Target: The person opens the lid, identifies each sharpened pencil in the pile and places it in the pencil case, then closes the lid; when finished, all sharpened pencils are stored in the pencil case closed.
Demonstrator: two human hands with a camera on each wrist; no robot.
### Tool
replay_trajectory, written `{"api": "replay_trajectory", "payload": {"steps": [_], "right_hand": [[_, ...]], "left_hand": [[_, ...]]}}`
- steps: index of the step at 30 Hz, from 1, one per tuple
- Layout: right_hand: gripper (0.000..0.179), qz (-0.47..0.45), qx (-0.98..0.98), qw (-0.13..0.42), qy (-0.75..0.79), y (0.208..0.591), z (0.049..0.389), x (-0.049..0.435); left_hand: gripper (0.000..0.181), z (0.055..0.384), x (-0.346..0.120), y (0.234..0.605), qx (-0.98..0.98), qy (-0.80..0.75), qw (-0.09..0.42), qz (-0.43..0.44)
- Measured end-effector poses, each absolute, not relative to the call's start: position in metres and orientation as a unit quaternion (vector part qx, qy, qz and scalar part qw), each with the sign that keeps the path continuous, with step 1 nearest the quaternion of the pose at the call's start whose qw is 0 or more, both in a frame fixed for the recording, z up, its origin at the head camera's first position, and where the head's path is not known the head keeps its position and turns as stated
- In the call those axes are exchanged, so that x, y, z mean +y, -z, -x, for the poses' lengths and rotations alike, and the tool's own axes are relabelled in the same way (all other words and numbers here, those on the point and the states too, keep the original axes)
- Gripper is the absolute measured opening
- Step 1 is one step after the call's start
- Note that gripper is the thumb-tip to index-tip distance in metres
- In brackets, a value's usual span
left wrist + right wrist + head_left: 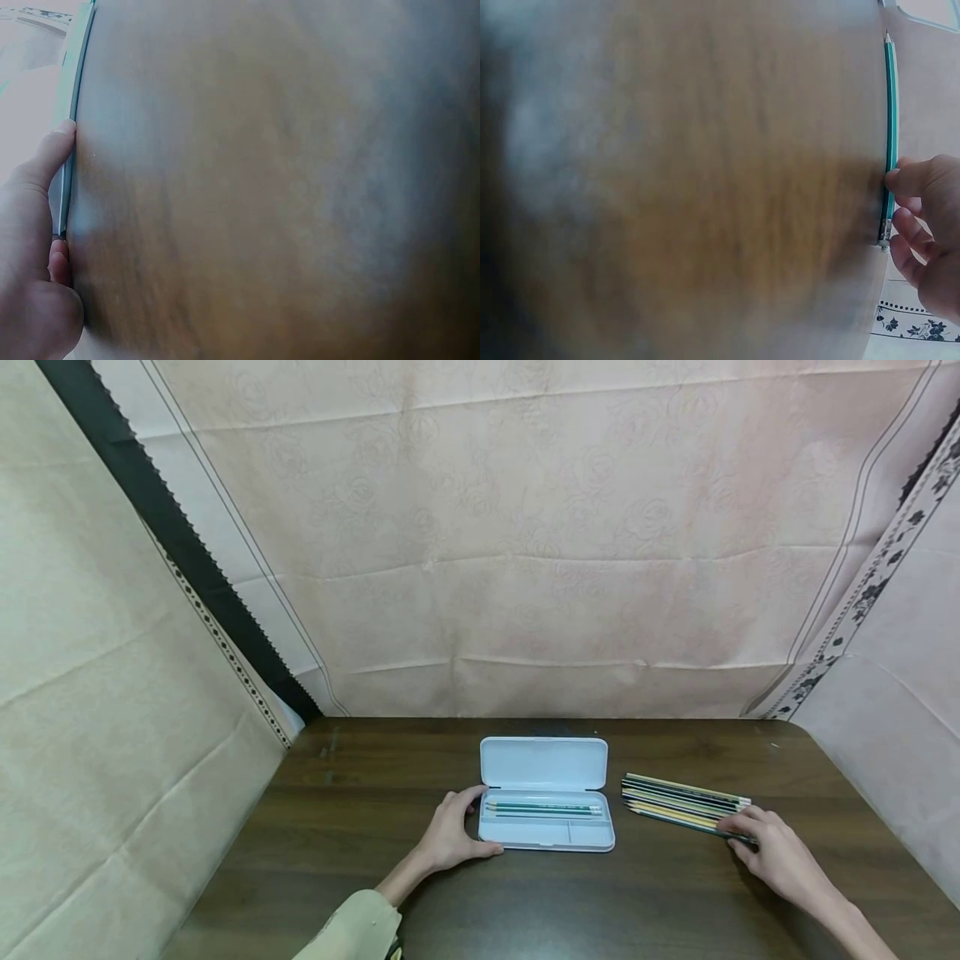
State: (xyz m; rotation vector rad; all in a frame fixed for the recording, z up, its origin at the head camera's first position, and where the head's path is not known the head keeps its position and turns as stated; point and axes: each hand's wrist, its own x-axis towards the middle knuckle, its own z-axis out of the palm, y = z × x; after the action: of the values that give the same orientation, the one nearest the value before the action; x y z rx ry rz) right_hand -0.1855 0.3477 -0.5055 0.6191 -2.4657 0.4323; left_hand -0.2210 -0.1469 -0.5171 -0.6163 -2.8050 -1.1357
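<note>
A light blue pencil case (591,837) lies with its lid raised at the back, and green pencils (543,811) rest in its long compartment. My left hand (453,833) grips the case at its left end, thumb at the front corner and fingers at the back. To the right of the case, several pencils (678,799) lie side by side in a slanted row, green, yellow and black. My right hand (776,852) pinches a green pencil (891,112) near its eraser end, at the near side of that row. Its sharpened tip points toward the case.
Everything stands on a dark brown wooden table (525,910). Pale cloth (525,527) hangs behind the table's far edge, and more cloth covers the left and right sides.
</note>
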Motion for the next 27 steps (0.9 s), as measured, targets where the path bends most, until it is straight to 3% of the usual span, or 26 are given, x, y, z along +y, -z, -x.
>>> {"api": "replay_trajectory", "payload": {"steps": [27], "right_hand": [[0.037, -0.226, -0.922, 0.279, -0.143, 0.5057, 0.1859, 0.3454]], "left_hand": [[0.091, 0.2204, -0.1478, 0.5161, -0.908, 0.365, 0.029, 0.205]]}}
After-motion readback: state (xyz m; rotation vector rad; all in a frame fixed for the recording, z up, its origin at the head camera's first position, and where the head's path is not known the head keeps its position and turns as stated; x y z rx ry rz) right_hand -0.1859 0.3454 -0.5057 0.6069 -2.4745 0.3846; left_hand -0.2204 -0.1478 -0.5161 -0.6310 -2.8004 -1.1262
